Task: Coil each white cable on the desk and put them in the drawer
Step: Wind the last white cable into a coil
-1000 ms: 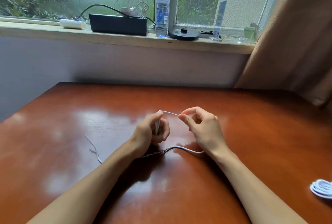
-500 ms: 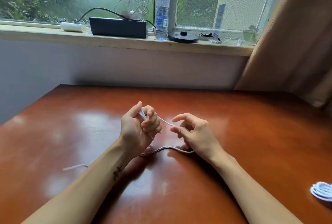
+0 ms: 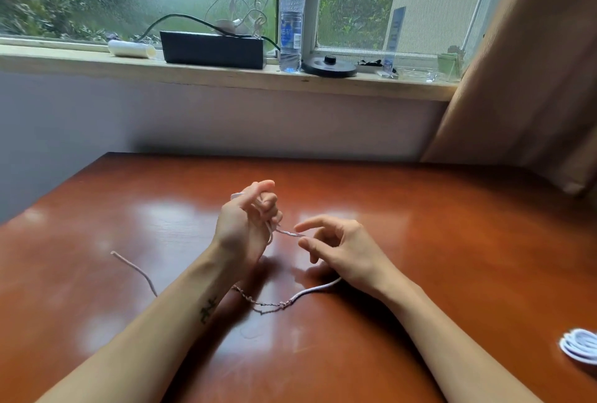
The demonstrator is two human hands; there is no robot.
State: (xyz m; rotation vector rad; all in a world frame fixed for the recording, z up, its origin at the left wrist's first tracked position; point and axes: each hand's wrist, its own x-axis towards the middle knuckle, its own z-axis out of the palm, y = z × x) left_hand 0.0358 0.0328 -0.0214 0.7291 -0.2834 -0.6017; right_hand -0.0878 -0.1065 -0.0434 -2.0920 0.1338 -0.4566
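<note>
White cable (image 3: 310, 291) trails over wooden desk (image 3: 452, 241), up into left hand (image 3: 247, 225), fingers curled round it. Right hand (image 3: 345, 249) loose, thumb and forefinger flanking the strand, not closed. Second coiled cable (image 3: 581, 349) at right edge.

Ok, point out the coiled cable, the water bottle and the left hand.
coiled white cable (image 3: 578, 347): head view, its loops.
water bottle (image 3: 290, 34): head view, its label.
left hand (image 3: 240, 228): head view, its palm.
</note>
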